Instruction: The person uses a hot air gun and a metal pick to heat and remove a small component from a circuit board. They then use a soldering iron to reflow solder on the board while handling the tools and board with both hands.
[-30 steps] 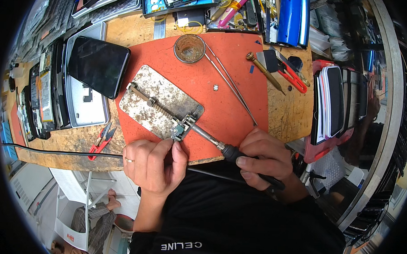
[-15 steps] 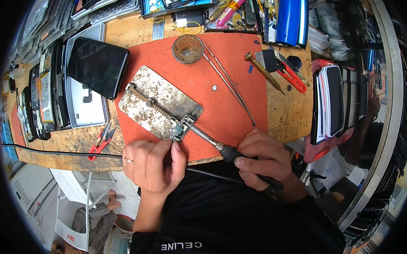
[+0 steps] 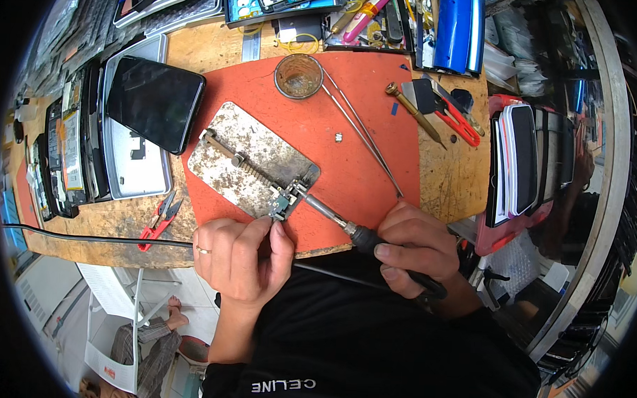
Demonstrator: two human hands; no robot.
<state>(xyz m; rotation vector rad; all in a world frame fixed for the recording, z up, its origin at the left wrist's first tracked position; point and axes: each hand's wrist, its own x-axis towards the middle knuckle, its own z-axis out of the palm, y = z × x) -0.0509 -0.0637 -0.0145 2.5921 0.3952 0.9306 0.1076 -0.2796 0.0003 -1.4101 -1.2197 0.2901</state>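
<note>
My left hand (image 3: 243, 259) is closed, thumb and forefinger pinched at the near end of a small green circuit board (image 3: 282, 203). The board sits at the near end of a spring-loaded clamp (image 3: 242, 167) on a stained metal plate (image 3: 218, 171). My right hand (image 3: 418, 248) is wrapped around the dark handle of a soldering iron (image 3: 325, 211). The iron's metal tip reaches the board's right side; the exact contact point is too small to make out. Tweezers (image 3: 363, 134) lie beyond my right hand, their points near its knuckles.
An orange mat (image 3: 365, 74) lies under the plate. On it are a round tin (image 3: 298, 77) and a tiny metal piece (image 3: 338, 137). A brass-coloured screwdriver (image 3: 413, 112) and red-handled scissors (image 3: 456, 121) lie right; a dark phone (image 3: 155, 103) rests left. A black cable (image 3: 99, 238) crosses the front edge.
</note>
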